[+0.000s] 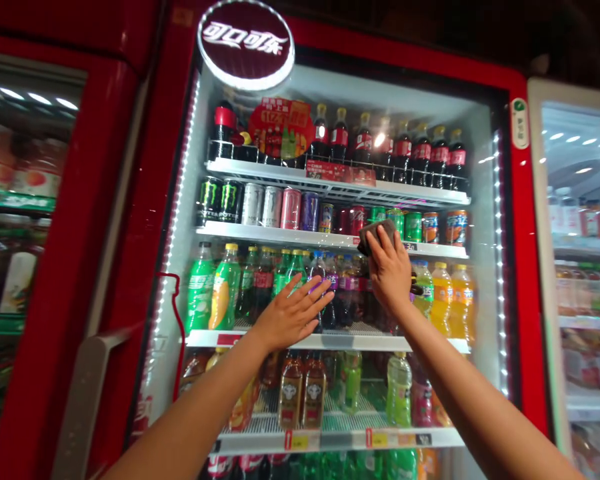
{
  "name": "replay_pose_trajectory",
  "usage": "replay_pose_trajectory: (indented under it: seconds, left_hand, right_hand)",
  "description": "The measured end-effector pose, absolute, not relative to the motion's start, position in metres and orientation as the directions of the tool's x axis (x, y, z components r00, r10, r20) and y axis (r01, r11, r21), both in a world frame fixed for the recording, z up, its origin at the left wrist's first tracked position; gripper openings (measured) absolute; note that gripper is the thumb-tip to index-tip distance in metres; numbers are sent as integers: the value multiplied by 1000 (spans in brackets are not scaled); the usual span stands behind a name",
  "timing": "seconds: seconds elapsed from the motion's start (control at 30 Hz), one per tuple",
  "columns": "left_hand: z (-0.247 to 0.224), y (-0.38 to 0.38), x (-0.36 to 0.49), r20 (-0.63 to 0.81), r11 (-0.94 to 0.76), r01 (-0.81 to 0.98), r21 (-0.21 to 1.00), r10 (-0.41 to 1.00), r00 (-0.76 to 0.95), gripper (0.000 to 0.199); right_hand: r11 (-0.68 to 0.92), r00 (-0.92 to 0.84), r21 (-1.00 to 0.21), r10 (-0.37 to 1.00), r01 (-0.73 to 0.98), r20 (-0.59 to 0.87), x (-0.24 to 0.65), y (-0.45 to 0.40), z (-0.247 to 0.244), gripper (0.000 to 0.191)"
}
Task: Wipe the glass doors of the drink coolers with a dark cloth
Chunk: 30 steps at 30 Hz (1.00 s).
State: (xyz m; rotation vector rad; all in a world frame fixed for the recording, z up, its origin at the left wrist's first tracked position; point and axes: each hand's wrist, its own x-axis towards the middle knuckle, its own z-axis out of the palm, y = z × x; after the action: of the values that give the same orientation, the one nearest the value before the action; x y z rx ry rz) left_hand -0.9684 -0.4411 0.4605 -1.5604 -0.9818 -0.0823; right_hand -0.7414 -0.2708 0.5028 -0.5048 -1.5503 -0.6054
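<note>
Head view: right hand's grip (391,270) pins folded grey cloth (367,235) to cooler's glass door (350,87); left hand (296,312) spread, holding nothing. Cloth should be light, soft, floppy; best held flat-handed over the fold.

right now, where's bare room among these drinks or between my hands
Front of the low white wire shelf: a gap between two amber bottles with brown labels and a translucent light-green bottle. There's room between your left hand and right hand. Crowded: the top row of dark, red-labelled bottles.
</note>
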Motion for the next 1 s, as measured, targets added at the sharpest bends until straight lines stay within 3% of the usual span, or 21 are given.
replay_pose_trajectory:
  seconds: [0.1,0.3,0.4,0.57,0.7,0.77,0.87,1.0]
  left_hand:
    - [459,-440,-969,562,93,614,-784,528,637,70]
    - [459,-439,-971,582,73,629,-774,474,661,64]
    - [459,-441,-971,577,76,628,-775,492,652,64]
    - [456,-437,-974,577,72,624,-778,475,665,62]
    - [452,-429,-978,583,34,632,-774,429,690,35]
    - [452,-430,-980,563,7,625,-781,443,698,31]
    - [454,-443,-988,481,-53,568,-821,470,740,36]
    - [457,-475,-1012,413,-54,501,-864,494,765,50]
  right_hand:
    - [779,-139,145,-75,610,988,-769,-293,504,76]
    - [747,-405,387,-172,541,898,-744,-298,458,69]
    - [749,-315,316,-150,583,937,-729,-284,464,67]
    - [762,-85,139,-111,633,990,-773,-293,519,70]
    - [773,-145,194,-132,604,980,-820,-325,535,74]
    - [770,-238,261,-145,582,960,-828,-337,527,72]
    - [760,-319,310,-143,571,937,-824,-343,510,67]
    - [756,-321,286,-105,589,941,-818,-343,489,61]
